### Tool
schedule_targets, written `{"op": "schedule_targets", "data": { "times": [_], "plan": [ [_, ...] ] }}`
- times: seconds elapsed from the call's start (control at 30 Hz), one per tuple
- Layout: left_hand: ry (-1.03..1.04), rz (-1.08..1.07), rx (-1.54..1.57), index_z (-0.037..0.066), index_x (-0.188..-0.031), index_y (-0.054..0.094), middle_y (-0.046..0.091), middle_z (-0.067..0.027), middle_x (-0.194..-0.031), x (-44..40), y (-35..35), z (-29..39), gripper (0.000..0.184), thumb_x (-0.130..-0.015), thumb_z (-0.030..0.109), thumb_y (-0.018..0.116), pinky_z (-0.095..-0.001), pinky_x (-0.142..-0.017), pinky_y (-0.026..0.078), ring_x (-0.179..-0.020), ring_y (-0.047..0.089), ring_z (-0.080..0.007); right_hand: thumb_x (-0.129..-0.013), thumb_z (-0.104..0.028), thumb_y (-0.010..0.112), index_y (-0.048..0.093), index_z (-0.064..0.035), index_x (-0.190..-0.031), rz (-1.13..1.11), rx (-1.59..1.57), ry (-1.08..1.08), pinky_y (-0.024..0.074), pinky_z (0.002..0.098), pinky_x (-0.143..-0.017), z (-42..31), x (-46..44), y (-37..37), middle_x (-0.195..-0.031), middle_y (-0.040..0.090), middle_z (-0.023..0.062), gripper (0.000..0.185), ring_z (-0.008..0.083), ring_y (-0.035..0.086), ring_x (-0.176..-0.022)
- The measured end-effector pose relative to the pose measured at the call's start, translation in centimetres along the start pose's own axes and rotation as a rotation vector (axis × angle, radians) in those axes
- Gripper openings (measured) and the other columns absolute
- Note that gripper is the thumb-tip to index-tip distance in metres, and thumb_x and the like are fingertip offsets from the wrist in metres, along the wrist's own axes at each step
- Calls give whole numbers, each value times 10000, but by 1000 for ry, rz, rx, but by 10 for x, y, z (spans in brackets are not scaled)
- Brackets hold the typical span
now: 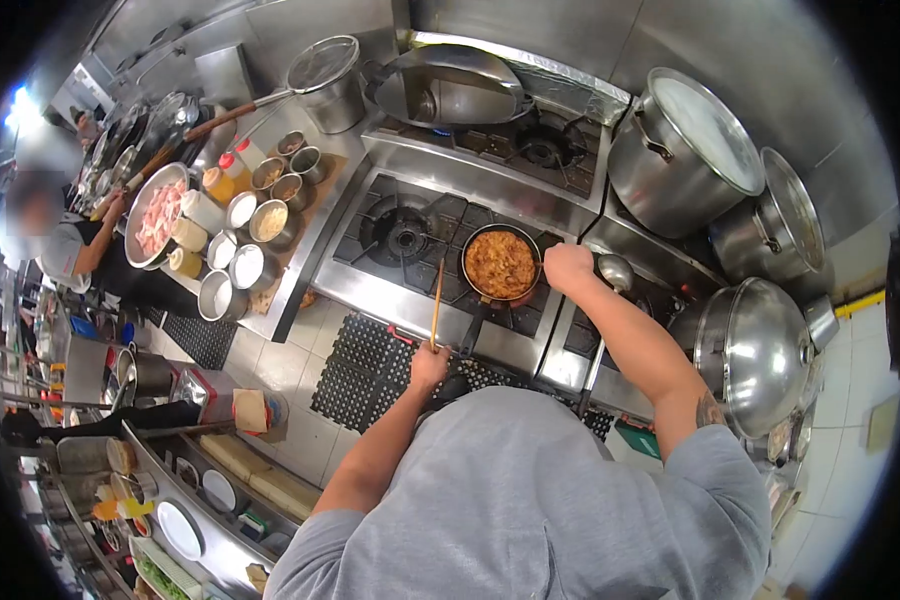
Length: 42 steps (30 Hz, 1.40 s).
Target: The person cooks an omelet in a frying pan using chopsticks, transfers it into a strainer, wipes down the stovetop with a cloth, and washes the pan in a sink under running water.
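A small frying pan sits on the front right burner, filled with a reddish-brown, lumpy food. Its dark handle points toward my body. My left hand is closed around long, thin wooden chopsticks, which point up and away, left of the pan. At the pan's right rim, my right hand is closed in a fist. Whatever it grips there is hidden by the fingers. A metal ladle lies just right of that fist.
A wok stands on the back burner, with large stockpots and a domed lid to the right. Left are sauce bottles, metal containers and a bowl of raw meat. Another person stands far left.
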<state>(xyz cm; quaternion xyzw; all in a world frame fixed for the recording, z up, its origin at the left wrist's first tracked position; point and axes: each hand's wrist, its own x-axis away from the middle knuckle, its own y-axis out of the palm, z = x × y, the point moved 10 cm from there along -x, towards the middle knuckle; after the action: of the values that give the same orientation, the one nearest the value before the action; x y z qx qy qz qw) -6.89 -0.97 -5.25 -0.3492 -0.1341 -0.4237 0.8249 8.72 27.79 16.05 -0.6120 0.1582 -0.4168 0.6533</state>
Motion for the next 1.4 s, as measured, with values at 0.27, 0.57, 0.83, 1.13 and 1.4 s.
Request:
{"op": "schedule_targets", "data": {
  "times": [0.27, 0.57, 0.83, 1.13, 1.4],
  "plan": [
    [208, 4, -93, -25, -888, 566, 651, -256, -813, -9, 17, 46, 351, -853, 317, 634, -462, -755, 503, -816, 650, -419, -765, -143, 636, 749, -51, -891, -129, -66, -93, 563, 379, -754, -31, 34, 1, -958, 722, 133, 192, 298, 694, -922],
    [212, -40, -102, -36, -928, 556, 654, -264, -855, -9, 17, 48, 356, -869, 311, 610, -474, -778, 493, -865, 647, -423, -818, -126, 566, 730, -45, -911, 57, -105, 41, 554, 418, -782, 3, 8, -48, -965, 708, 158, 204, 316, 685, -921],
    [209, -81, -161, -52, -946, 561, 655, -271, -858, -6, 22, 50, 384, -864, 316, 637, -464, -780, 506, -867, 654, -419, -826, -94, 556, 657, -56, -997, 206, -232, 103, 536, 480, -774, 30, -5, 28, -939, 690, 189, 202, 361, 673, -900],
    [250, -154, -88, -48, -1004, 569, 657, -278, -928, -23, 42, 34, 420, -860, 344, 610, -494, -821, 500, -914, 643, -423, -851, -109, 553, 668, -32, -1021, 65, -215, 128, 536, 464, -825, 22, 23, 47, -1028, 671, 227, 219, 369, 659, -969],
    [178, -116, -209, -54, -1015, 597, 643, -325, -905, -26, 21, 24, 617, -993, 504, 334, -535, -816, 507, -911, 642, -456, -844, -160, 592, 676, -2, -967, -42, -235, 171, 521, 482, -849, 28, 61, -3, -1046, 667, 236, 217, 394, 645, -991]
  ]
}}
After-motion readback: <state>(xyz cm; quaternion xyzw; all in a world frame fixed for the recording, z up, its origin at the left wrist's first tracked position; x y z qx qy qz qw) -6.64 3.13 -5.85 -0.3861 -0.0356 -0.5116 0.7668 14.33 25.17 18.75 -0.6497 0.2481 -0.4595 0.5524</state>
